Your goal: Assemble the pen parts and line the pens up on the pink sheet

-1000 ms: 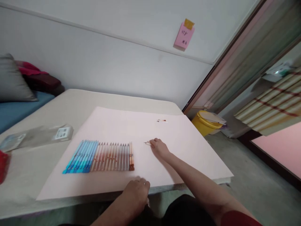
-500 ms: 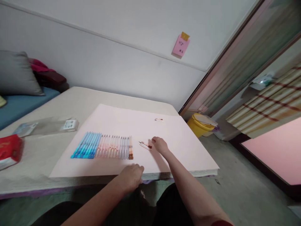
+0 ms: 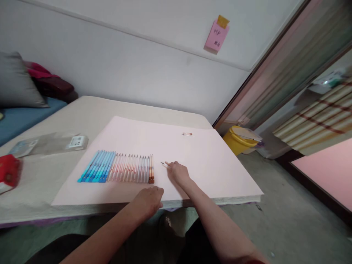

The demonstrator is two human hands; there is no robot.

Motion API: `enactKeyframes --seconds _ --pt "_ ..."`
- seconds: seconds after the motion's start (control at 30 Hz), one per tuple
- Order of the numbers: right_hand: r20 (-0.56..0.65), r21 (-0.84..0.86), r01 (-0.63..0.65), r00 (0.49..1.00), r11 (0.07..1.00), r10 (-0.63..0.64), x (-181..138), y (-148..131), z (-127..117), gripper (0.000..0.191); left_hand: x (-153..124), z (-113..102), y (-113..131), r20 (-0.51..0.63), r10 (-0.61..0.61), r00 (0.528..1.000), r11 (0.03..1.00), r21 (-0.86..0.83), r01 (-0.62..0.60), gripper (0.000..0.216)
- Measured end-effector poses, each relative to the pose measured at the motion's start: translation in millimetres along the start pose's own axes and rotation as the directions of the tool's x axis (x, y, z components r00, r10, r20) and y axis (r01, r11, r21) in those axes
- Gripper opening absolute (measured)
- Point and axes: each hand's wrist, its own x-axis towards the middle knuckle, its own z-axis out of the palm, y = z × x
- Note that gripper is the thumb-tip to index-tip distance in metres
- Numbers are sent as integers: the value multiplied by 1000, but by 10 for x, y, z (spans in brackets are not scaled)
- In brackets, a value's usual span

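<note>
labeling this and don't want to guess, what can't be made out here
Head view: near ends of the loose pens, covered by the right hand; whether it grips or only touches them is unclear.
Head view: palm of the left hand, hidden by the hand's own back.
Head view: red pack, blurred and cut off by the left edge.
Head view: writing on the pink note, too small to read surely.
</note>
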Motion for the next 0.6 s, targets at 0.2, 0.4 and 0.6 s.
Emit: enactKeyframes --seconds 0.2,0.4,0.6 --pt "50 22 3 999 1000 -4 31 -13 -51 27 16 -56 -11 -42 -35 998 996 -84 31 22" --pt "87 175 -8 996 985 -7 -6 -46 -180 19 155 -49 -75 -160 -250 955 773 -627 97 33" --pt "204 471 43 967 881 -156 -128 -173 -265 15 238 -19 -137 140 -553 822 -213 -977 24 29"
